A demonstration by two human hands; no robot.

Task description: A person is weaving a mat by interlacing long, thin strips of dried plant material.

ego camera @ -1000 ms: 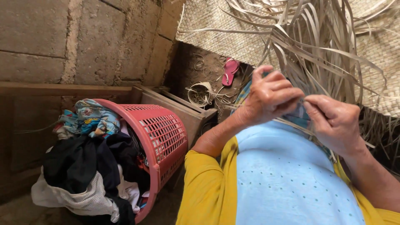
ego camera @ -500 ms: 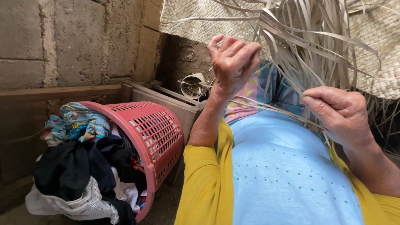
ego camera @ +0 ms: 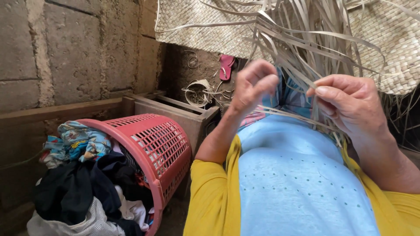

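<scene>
Pinching pale leaf strips running up toward the mat, left hand and right hand grip them.

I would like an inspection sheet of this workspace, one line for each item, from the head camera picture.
Surface: earthen floor by a block wall.
Job's things: loose pale leaf strips hanging from a woven mat.
Clutter: red laundry basket, tilted, full of clothes; a pink sandal; a strip coil.
Hands: left hand curled at the strips; right hand pinching one strip.
Cables: nothing seen.
Surroundings: wooden frame beside the basket.
</scene>
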